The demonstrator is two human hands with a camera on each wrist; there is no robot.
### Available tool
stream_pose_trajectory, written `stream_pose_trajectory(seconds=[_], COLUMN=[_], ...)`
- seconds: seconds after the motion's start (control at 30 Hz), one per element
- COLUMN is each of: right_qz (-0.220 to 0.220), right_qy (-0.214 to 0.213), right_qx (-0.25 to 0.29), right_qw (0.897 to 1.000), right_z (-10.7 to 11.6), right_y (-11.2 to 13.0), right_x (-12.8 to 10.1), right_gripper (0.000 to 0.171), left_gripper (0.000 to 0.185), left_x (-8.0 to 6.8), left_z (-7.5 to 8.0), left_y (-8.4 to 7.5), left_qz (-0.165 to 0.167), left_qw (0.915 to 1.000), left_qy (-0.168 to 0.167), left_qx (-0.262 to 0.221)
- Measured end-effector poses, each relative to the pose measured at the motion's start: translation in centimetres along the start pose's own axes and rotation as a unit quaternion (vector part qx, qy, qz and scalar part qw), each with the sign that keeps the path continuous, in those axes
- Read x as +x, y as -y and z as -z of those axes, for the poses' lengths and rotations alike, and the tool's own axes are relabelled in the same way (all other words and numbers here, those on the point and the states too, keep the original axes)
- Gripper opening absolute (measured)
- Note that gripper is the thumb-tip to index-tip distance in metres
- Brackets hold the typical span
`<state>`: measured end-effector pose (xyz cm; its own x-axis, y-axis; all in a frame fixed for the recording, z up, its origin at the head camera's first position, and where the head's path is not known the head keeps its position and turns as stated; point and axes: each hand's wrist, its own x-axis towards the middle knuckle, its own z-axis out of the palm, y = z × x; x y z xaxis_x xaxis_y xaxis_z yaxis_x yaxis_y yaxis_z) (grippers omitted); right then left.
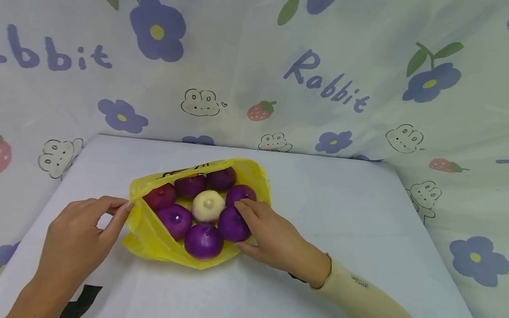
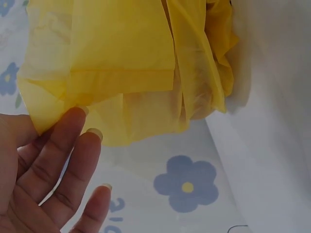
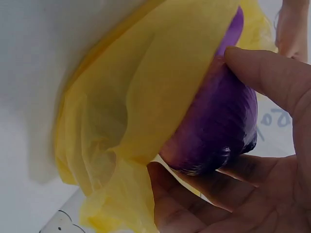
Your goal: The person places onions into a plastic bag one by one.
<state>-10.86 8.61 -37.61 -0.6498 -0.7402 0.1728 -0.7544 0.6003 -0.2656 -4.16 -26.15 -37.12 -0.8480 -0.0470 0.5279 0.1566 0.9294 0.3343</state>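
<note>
A yellow plastic bag (image 1: pixel 148 237) lies on the table with its mouth wide, showing several purple onions (image 1: pixel 204 241) and one white onion (image 1: pixel 208 206) inside. At the bag's left corner, my left hand (image 1: pixel 75 237) pinches the rim between thumb and forefinger; the left wrist view shows the thin yellow film (image 2: pixel 121 43) at those fingertips. My right hand (image 1: pixel 275 234) reaches to the bag's right side and grips a purple onion (image 3: pixel 221 116), thumb on one side and fingers on the other. That onion is still within the bag's mouth, partly covered by the film in the right wrist view.
The white tabletop (image 1: pixel 332 213) stretches around the bag. Behind it hangs a pale cloth (image 1: pixel 240 74) printed with flowers, rabbits and strawberries. A dark strap (image 1: pixel 83 300) shows by the left wrist, and a beige sleeve (image 1: pixel 359 289) covers the right forearm.
</note>
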Motion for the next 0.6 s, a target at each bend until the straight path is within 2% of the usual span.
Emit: stream_pose_trajectory(seconds=[0.3,0.6], right_qz=[-0.027,-0.049], right_qy=[0.035,0.048], right_qx=[-0.015,-0.012], right_qw=[0.999,0.998], right_z=[-1.2,-1.4], right_y=[0.1,-0.3], right_x=[0.8,1.0], right_gripper=[0.080,0.079], left_gripper=[0.026,0.027], left_x=[-0.1,0.0], left_z=[0.0,-0.1], left_y=[0.2,0.1], left_qz=[-0.015,-0.002], left_qw=[0.9999,1.0000], left_qy=[-0.002,0.001], left_qx=[0.006,-0.001])
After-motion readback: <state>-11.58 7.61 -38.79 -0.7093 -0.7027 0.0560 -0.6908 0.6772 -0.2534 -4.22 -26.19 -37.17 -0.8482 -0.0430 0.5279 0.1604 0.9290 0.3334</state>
